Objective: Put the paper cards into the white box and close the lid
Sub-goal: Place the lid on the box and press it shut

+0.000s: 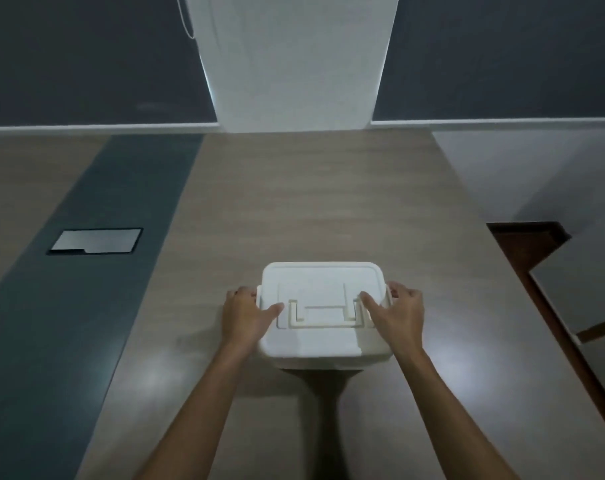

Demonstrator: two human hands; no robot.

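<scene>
1. Wood-grain table [328, 202]; dark band along its left part, with a grey inset plate [95, 240] set in it.
2. White box [323, 344]; stands near the table's front edge, centre, lid [320, 282] seated flat, handle folded down.
3. Left hand [247, 315]; grasps the box's left edge, thumb on the lid, fingers curled at the side latch.
4. Right hand [396, 315]; grasps the right edge likewise.
5. Paper cards; none visible.
</scene>
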